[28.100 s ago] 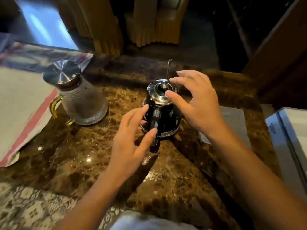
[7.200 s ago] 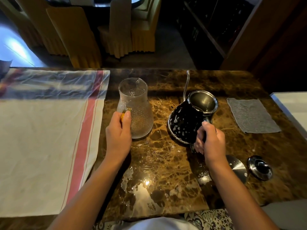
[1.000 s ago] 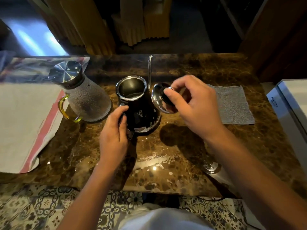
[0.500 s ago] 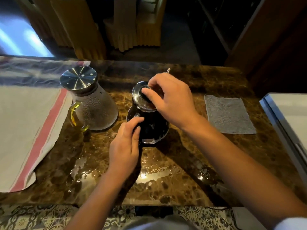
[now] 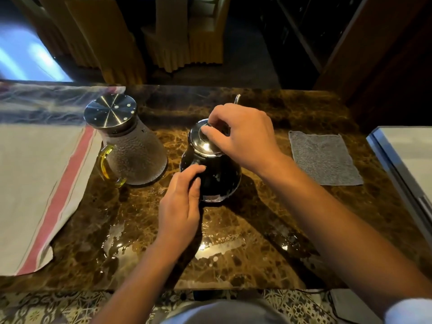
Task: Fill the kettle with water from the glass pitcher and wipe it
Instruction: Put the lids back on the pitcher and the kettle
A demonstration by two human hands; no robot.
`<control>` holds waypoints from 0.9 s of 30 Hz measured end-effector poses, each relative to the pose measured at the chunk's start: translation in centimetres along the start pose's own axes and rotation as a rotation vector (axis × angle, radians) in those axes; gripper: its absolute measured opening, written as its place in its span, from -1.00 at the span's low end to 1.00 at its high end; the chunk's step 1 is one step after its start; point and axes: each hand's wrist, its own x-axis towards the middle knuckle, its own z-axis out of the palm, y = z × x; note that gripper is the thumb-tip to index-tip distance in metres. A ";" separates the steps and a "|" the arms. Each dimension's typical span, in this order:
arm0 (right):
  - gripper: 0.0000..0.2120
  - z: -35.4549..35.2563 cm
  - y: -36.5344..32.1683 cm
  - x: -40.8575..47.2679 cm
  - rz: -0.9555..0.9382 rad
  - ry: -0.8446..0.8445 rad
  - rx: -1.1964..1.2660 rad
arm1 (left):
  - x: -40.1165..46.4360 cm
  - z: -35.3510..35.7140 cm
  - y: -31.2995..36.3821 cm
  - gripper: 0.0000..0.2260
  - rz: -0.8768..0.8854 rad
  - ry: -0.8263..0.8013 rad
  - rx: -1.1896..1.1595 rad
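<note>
Desk point(image 5: 268, 242): glossy brown marble.
Kettle point(image 5: 222, 176): round, black; steel lid point(image 5: 201, 142).
Pitcher point(image 5: 133, 157): dimpled glass.
Right hand point(image 5: 243, 136): fingers pinch lid.
Left hand point(image 5: 180, 206): fingers grip kettle.

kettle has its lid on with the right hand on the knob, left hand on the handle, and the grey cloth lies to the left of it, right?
Not quite: the head view shows the grey cloth to the right of the kettle, not the left. The rest holds: the lid is on, the right hand pinches its knob, and the left hand is at the handle side.
</note>
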 end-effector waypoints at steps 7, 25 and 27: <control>-0.77 -1.2 0.3 2.2 -0.095 -0.193 -0.126 | 0.1 0.2 0.0 -0.72 0.015 0.046 -0.002; -0.75 -1.0 -1.0 2.7 -0.034 -0.238 -0.169 | 0.1 0.4 0.0 -0.73 -0.002 0.058 -0.072; -0.74 -1.3 -0.4 2.9 0.013 -0.272 -0.088 | 0.1 -0.1 0.2 -0.72 -0.011 0.033 -0.118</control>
